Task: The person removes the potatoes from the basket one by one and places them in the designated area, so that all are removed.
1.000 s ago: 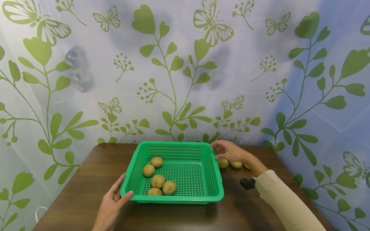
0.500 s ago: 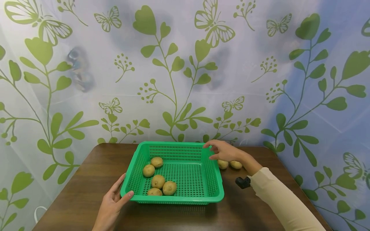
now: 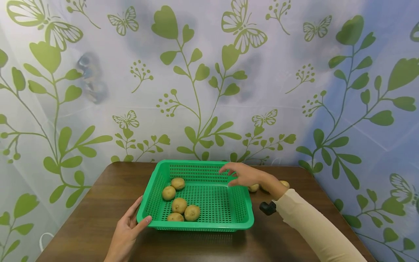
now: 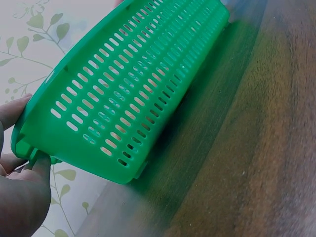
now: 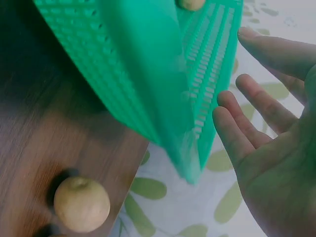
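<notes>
Brown tabletop [image 3: 91, 214] bears a basket [image 3: 199, 226] of potatoes [image 3: 192, 213], hands [image 3: 126, 229] at either end.

1 bskt [image 3: 196, 225], 8 potatoes [image 3: 192, 213] (1 tbl [image 3: 108, 198])

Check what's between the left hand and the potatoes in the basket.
Head view: the perforated left wall of the green basket. The left hand grips its near-left corner; the potatoes lie inside.

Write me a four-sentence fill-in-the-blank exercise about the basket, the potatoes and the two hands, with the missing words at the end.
The colour of the basket is ____.
The number of potatoes visible inside it is ____.
The ____ hand grips the basket's rim.
The right hand is holding ____.

Missing words: green; five; left; nothing.
</notes>
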A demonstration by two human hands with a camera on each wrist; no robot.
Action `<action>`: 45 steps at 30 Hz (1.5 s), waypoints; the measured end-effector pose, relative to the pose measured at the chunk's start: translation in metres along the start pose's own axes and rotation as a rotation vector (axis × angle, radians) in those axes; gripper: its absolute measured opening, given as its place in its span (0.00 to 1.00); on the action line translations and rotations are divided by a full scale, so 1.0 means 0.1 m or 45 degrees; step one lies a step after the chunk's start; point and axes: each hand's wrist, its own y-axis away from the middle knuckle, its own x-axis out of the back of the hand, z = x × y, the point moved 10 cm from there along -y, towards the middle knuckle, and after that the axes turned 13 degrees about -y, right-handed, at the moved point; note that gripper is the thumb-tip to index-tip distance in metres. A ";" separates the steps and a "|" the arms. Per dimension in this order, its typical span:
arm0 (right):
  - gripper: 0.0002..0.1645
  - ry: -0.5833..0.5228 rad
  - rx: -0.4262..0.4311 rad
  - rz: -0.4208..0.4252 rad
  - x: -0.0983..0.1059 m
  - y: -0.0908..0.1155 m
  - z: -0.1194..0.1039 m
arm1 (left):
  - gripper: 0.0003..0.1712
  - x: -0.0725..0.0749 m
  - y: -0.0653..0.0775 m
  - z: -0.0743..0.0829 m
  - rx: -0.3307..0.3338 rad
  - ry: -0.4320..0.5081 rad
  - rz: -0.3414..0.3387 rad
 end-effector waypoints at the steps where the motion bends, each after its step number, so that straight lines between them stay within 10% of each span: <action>1: 0.29 0.018 0.001 -0.015 -0.03 -0.03 -0.01 | 0.43 0.00 0.00 0.00 -0.002 0.000 0.000; 45: 0.26 0.092 0.176 -0.465 -1.21 -0.91 -0.28 | 0.42 0.01 -0.02 0.02 -0.051 0.029 0.012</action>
